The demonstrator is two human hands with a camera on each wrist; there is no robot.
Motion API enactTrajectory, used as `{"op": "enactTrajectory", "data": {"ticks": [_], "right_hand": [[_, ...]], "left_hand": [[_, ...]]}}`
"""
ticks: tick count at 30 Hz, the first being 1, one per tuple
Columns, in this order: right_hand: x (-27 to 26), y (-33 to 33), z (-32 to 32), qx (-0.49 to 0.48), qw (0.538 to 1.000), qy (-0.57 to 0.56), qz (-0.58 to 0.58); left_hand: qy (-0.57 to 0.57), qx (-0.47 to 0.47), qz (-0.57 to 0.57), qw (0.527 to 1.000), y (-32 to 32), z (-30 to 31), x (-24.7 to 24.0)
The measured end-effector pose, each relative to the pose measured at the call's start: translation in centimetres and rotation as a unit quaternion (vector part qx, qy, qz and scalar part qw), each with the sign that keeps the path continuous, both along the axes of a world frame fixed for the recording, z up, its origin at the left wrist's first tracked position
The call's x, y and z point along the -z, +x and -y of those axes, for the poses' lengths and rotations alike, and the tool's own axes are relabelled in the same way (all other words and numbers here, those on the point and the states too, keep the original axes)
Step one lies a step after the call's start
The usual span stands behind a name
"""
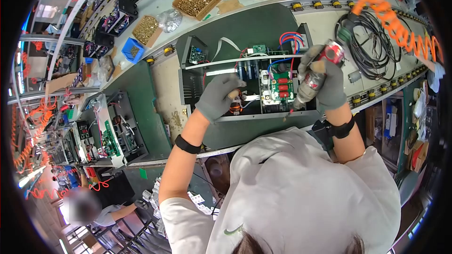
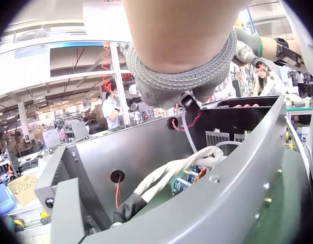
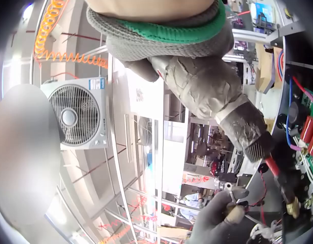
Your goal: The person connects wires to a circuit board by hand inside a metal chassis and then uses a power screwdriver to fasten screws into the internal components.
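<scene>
My gloved left hand is over the front left of an open dark metal chassis, pinching a cable end with a black sleeve and a metal lug. My right hand, also gloved, grips a tape-wrapped air screwdriver on an orange coiled hose. Its red and dark bit points down, with a brass-coloured fastener at the tip. Beside the tool, inside the chassis, sits a green circuit board with red components. White sleeved cables run along the chassis floor.
Boxes of brass fasteners and a blue bin stand behind the chassis. A black cable coil lies to the right, below the orange hose. Another open chassis stands left. Roller rails edge the bench.
</scene>
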State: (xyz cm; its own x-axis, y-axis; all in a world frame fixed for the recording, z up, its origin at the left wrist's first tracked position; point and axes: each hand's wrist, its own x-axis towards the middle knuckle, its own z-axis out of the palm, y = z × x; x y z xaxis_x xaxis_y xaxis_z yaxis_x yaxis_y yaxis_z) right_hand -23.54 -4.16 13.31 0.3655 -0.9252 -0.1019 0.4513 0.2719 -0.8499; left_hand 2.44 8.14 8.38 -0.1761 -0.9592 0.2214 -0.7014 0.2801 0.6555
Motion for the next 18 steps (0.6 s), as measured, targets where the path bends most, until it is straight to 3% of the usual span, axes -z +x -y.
{"op": "enactTrajectory", "data": {"ticks": [3,4,5,7,13,15,16,17,18], "right_hand": [[0.4,0.2,0.6,-0.137,0.981,0.136,0.001],[0.4,0.9,0.1,-0.115,0.982,0.153,-0.005],[0.6,1.3,-0.1,-0.116,0.981,0.154,-0.007],[1.2,1.8,-0.6,-0.131,0.974,0.183,-0.009],[1.5,2.2,-1.1,-0.133,0.978,0.158,-0.021],[1.3,2.0,-1.0,-0.127,0.981,0.143,-0.044],[1.9,1.5,-0.7,-0.142,0.981,0.124,-0.036],[1.9,1.4,-0.8,-0.142,0.981,0.127,-0.034],[1.8,1.2,-0.8,-0.124,0.982,0.14,-0.037]], "left_hand": [[0.019,0.066,-0.058,0.996,0.5,0.0,-0.6],[0.089,0.053,-0.123,0.987,0.5,0.0,-0.6],[0.09,0.051,-0.124,0.987,0.5,0.1,-1.0],[0.346,0.003,-0.178,0.921,0.2,0.9,-2.5],[0.42,0.087,-0.165,0.888,1.6,2.0,-2.6],[0.389,0.201,-0.046,0.898,1.5,2.2,-1.9],[0.327,0.133,0.041,0.935,0.3,1.3,-2.7],[0.329,0.132,0.042,0.934,-0.7,1.3,-3.3],[0.358,0.091,0.13,0.92,-1.8,1.5,-3.9]]}}
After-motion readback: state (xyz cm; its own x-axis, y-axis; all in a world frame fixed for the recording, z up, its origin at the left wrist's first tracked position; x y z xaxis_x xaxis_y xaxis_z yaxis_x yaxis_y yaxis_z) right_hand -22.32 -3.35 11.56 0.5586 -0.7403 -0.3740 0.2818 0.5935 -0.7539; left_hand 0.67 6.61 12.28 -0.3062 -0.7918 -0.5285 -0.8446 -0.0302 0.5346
